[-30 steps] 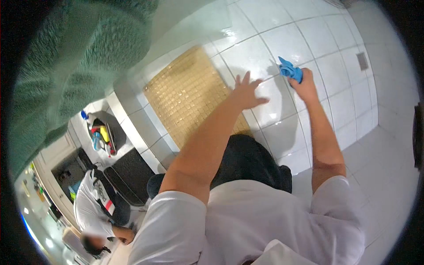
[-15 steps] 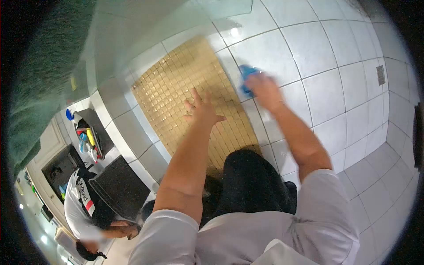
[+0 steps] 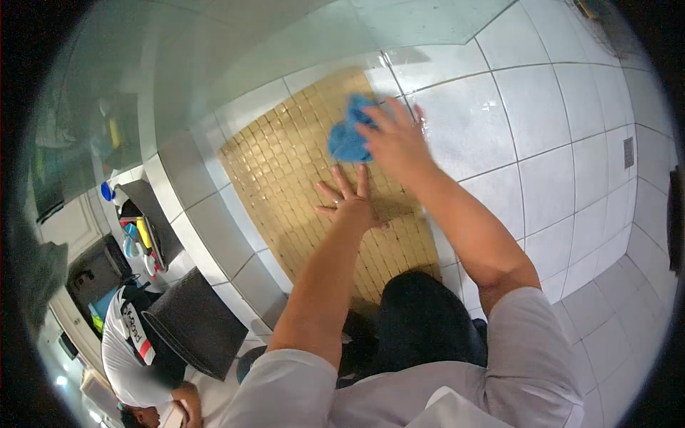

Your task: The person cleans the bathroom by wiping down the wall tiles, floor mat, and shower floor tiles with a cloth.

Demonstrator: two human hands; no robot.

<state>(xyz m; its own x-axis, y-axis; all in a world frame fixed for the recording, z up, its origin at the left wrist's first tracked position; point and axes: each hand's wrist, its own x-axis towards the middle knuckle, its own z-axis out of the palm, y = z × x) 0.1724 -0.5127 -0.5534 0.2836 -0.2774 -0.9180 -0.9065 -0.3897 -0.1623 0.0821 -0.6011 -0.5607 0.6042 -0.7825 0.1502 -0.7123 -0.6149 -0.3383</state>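
A tan mat (image 3: 267, 164) with a woven grid pattern lies on white floor tiles (image 3: 467, 118). My left hand (image 3: 351, 198) rests on the mat with its fingers spread, a ring on one finger, and nothing in it. Just beyond it, my right hand (image 3: 396, 139) holds a crumpled blue cloth (image 3: 349, 135) against the mat's upper right part. The right hand is slightly blurred, and part of the cloth is hidden by its fingers.
A tiled ledge (image 3: 182, 214) runs left of the mat. Beyond it are a bin of bottles and brushes (image 3: 146, 232), a dark box (image 3: 196, 321) and a bent-over person (image 3: 128, 349). Glass (image 3: 342, 32) spans the top. A drain (image 3: 628, 153) lies right.
My right hand has carried the blue cloth leftward from the tiles onto the mat. My left hand has come down onto the mat. The view has shifted, and the green towel has mostly left it.
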